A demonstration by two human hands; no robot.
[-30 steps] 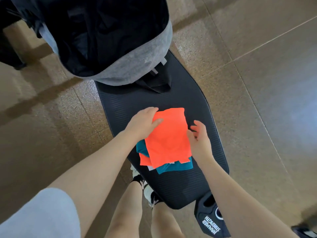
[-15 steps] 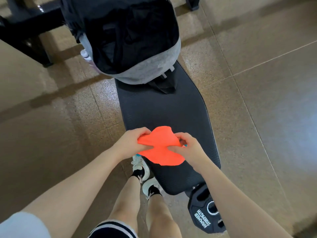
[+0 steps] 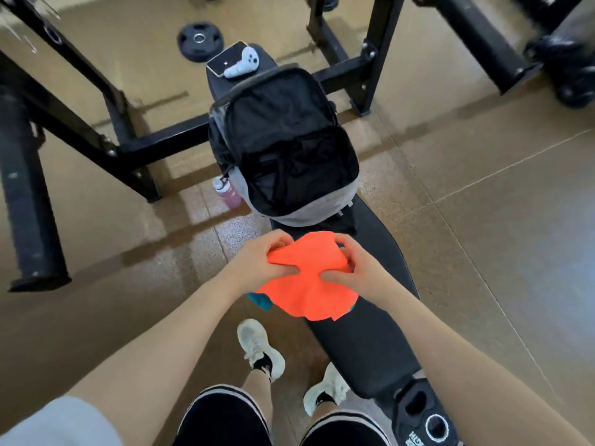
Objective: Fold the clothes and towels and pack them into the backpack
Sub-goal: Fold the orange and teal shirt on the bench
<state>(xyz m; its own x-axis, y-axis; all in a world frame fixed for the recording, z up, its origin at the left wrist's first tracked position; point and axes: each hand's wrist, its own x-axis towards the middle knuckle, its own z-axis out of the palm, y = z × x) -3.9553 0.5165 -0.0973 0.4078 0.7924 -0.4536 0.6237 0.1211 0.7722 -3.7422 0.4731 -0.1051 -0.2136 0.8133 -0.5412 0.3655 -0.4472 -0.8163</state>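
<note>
Your black padded bench (image 3: 363,349) carried the open backpack (image 3: 289,156) at mid-length — behind it, at the far end, lay a phone (image 3: 225,61) with a white controller (image 3: 243,64) on top.

The folded cloth (image 3: 309,278) is bright orange, and a teal piece (image 3: 261,300) shows under it. The backpack (image 3: 286,149) is black inside with a grey outer rim. The bench pad (image 3: 363,333) is black. The bottle (image 3: 228,192) is pink with a white cap. The sneakers (image 3: 257,346) are white, the shorts (image 3: 225,416) black with a white stripe.
</note>
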